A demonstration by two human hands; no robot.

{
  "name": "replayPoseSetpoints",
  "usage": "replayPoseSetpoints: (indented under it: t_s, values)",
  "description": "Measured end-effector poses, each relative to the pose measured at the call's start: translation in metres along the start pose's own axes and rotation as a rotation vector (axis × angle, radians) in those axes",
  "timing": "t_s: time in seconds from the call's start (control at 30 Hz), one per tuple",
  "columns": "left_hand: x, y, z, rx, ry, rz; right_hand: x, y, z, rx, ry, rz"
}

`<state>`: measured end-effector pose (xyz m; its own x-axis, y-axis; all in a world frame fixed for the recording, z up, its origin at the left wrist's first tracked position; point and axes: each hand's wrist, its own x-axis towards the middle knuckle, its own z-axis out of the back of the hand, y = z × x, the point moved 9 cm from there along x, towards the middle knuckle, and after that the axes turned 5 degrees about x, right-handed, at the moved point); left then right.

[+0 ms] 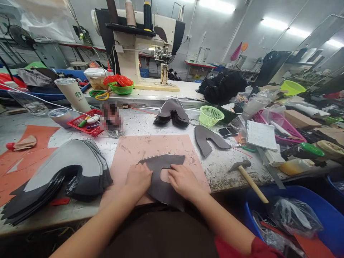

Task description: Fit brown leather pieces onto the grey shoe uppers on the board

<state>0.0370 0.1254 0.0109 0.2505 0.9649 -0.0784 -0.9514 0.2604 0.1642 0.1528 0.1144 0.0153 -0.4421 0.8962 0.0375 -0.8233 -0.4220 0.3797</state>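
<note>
A dark grey U-shaped shoe-upper piece (159, 186) lies on a pinkish board (126, 148) in front of me, its curved opening toward the right. My left hand (138, 181) holds its left edge with curled fingers. At the opening, my right hand (184, 179) has its fingers bent over the inner edge. Its lower end hangs close to my lap. A thick stack of similar grey and black pieces (64, 161) rests on the left. One loose dark grey piece (208, 138) lies right of the board, and a smaller stack (173, 111) stands behind it.
A sewing machine (126, 61) stands at the back. On the right are a hammer (248, 175), a notebook (260, 135) and a green basket (211, 115). A red tray (87, 123) and a tumbler (72, 95) stand left. A blue bin (252, 218) sits below the right edge.
</note>
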Motion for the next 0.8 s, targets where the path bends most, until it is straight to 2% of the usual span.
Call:
replayPoseSetpoints:
  t_s: [0.17, 0.27, 0.33, 0.4, 0.5, 0.6, 0.7, 0.8]
  values:
    - [-0.014, 0.0, 0.006, -0.016, 0.077, -0.077, -0.026, 0.002, 0.001, 0.053, 0.043, 0.031]
    - [-0.015, -0.019, 0.016, -0.081, 0.019, -0.188, -0.031, 0.007, 0.005, 0.074, 0.0, 0.066]
    - [-0.019, -0.044, 0.021, -0.289, -0.031, -0.348, -0.033, 0.011, 0.008, 0.101, -0.023, 0.08]
    - [-0.022, -0.06, 0.019, -0.647, -0.01, -0.436, -0.034, 0.011, 0.009, 0.183, -0.022, 0.034]
    - [-0.018, -0.056, 0.0, -1.05, 0.07, -0.33, -0.038, 0.006, 0.004, 0.444, 0.036, -0.076]
    - [-0.013, -0.03, -0.013, -1.18, 0.025, -0.163, -0.043, 0.009, -0.007, 0.624, 0.126, -0.057]
    - [-0.01, 0.004, -0.018, -1.291, -0.094, 0.052, -0.045, 0.015, -0.016, 0.513, 0.162, 0.024]
    - [-0.011, 0.015, -0.018, -1.344, -0.166, 0.174, -0.041, 0.014, -0.021, 0.417, 0.136, 0.005]
